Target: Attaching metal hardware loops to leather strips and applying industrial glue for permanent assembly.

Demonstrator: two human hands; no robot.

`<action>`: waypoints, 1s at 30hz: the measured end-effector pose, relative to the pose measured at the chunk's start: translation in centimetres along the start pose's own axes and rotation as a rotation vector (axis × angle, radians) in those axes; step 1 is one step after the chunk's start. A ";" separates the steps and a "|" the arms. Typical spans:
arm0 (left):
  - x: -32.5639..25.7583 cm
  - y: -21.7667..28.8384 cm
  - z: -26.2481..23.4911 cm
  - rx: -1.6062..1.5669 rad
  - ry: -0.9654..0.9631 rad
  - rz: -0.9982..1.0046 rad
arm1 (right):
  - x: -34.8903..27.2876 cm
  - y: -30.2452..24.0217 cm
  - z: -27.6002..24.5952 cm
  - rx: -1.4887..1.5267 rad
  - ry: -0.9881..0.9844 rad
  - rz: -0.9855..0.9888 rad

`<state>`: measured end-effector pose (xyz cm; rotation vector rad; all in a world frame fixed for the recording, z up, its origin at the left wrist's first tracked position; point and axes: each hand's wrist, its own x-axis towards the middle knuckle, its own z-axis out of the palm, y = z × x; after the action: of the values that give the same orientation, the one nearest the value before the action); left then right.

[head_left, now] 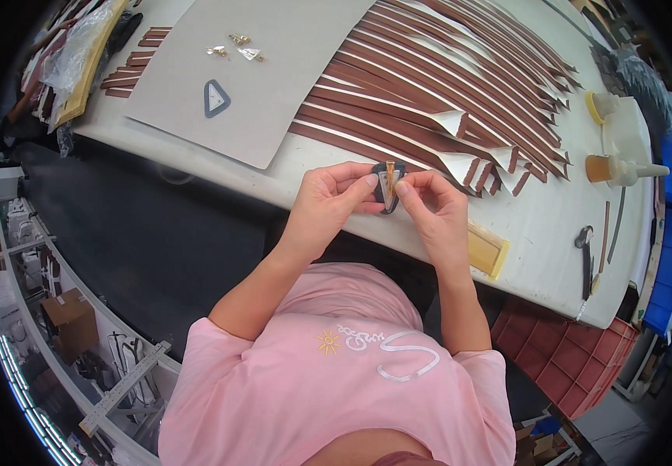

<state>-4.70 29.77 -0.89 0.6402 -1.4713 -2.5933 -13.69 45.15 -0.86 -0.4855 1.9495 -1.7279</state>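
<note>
Above the table's near edge, my left hand [326,203] and my right hand [435,208] pinch one small dark triangular piece [387,203] between them. A narrow gold-coloured metal part [390,175] stands along its middle; how the two are joined I cannot tell. My left thumb and fingers grip the left side, my right thumb and fingertips the right side. On the grey board [188,93] beyond lies a similar triangle [215,99] with a blue-grey border and a pale centre. Several small gold and silvery metal parts [239,46] rest farther back on that board.
Long brown strips with white edges [429,93] cover much of the table [553,256]. At right stand a white bottle with a nozzle [629,172] and a tape roll [600,107], with scissors [584,256] nearer. A yellow tray [487,250] sits by my right forearm; a red crate [565,349] is below.
</note>
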 end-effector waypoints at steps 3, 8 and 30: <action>0.0 0.0 0.0 0.017 -0.003 0.010 | 0.1 -0.1 0.0 -0.008 -0.004 0.000; 0.0 0.0 0.1 0.030 -0.007 0.032 | 0.1 -0.2 0.1 -0.014 0.002 0.002; -0.2 0.0 0.7 0.051 0.038 0.080 | 0.0 -0.1 0.5 -0.015 0.026 -0.024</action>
<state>-4.79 30.37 -0.55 0.6195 -1.5238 -2.4782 -13.42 44.67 -0.78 -0.4965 1.9835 -1.7435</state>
